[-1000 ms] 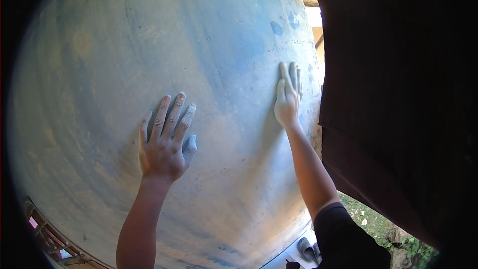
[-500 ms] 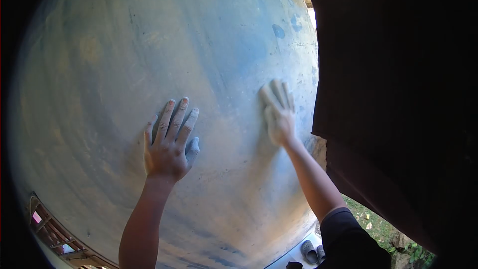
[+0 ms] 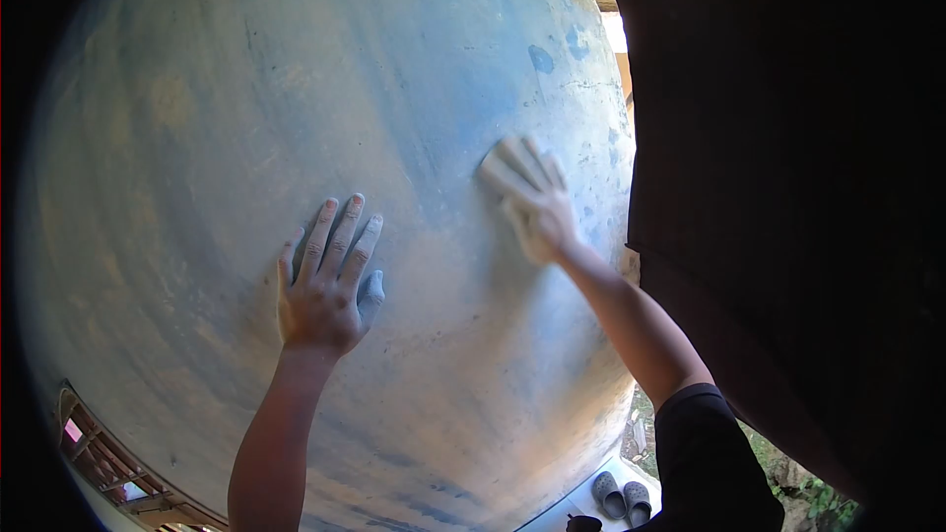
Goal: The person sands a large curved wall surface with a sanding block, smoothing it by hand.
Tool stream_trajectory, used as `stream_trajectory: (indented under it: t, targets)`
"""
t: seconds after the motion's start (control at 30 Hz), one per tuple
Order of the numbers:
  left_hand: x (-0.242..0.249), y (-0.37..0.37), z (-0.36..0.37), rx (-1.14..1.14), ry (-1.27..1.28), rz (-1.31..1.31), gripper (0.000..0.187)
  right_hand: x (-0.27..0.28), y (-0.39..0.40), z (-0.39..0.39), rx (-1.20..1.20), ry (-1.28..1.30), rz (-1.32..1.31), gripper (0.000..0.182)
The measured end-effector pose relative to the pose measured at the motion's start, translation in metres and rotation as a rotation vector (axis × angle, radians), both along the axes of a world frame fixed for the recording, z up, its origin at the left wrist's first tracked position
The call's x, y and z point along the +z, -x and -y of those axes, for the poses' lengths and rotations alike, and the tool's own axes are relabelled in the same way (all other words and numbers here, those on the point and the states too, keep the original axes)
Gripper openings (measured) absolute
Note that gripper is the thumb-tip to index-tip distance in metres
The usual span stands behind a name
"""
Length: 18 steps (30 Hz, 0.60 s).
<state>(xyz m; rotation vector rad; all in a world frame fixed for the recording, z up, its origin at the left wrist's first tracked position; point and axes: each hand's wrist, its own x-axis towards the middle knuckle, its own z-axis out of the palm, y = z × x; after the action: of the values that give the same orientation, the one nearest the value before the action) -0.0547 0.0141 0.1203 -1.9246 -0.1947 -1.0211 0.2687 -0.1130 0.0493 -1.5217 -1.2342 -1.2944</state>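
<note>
Pale flooring (image 3: 564,507) with a pair of grey clogs (image 3: 638,502) shows at lower right, below a large bulging surface (image 3: 325,118) directly before the person. It is chalky grey-blue, streaked darker, with tan patches and blue spots near its right edge. The left hand (image 3: 322,296) lies against it, fingers straight and spread; the right hand (image 3: 537,202), whitened, has fingers extended too, though blur obscures what its palm touches.

The right hand (image 3: 532,199) moved leftward across the big round surface (image 3: 246,118), away from its right side. The fingers (image 3: 506,173), upright before, came to lean left, and the forearm (image 3: 631,307) became more slanted. The second shoe (image 3: 639,504), earlier partly hidden beside the sleeve (image 3: 714,458), came into fuller view.
</note>
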Motion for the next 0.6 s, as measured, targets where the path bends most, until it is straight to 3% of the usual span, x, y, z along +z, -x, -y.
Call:
stream_trajectory:
  t: [0.17,0.23,0.3,0.33,0.4,0.5,0.57,0.6]
  targets:
    - [0.0,-0.001,0.0,-0.025,0.007,0.002,0.059,0.05,-0.006,-0.005,-0.007,-0.303,-0.347,0.054]
    - [0.001,-0.001,-0.001,-0.036,0.004,-0.004,0.06,0.043,0.023,-0.019,0.003,-0.173,-0.14,0.057]
    - [0.005,0.002,-0.001,-0.044,0.02,-0.029,0.06,0.014,0.06,-0.024,-0.085,0.137,0.142,0.059]
    - [0.008,0.004,-0.001,-0.056,0.036,-0.066,0.06,0.003,0.065,-0.019,-0.08,0.136,0.149,0.059]
    - [0.018,0.012,-0.002,-0.031,0.037,-0.053,0.059,-0.012,0.058,-0.005,0.225,0.417,0.194,0.055]
    - [0.047,0.024,-0.006,0.001,0.01,0.006,0.059,0.019,0.017,0.005,-0.003,0.238,0.214,0.05]
    - [0.055,0.026,-0.006,0.025,0.001,0.037,0.06,0.052,-0.004,0.008,-0.009,0.012,-0.032,0.048]
    - [0.057,0.025,-0.006,0.027,0.0,0.044,0.061,0.066,-0.01,0.005,-0.007,0.015,-0.031,0.048]
